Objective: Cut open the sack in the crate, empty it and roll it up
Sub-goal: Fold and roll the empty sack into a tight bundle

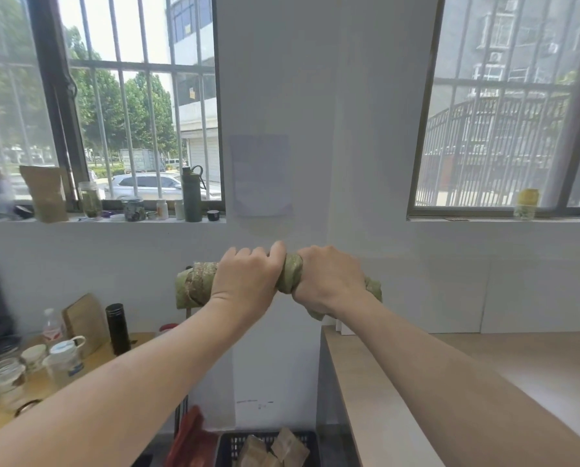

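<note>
Sack (194, 284) is rolled into a tight green tube, held up at chest height well above the crate (229, 446). Left hand (248, 278) has a closed grip round the middle, right hand (329, 281) is clamped on just beside it. Loose tail on the right could spring the roll open if either grip slackens.

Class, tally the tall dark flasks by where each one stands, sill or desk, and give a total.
Left window sill: 1, the green flask
Left desk: 1, the black flask
Total: 2
</note>
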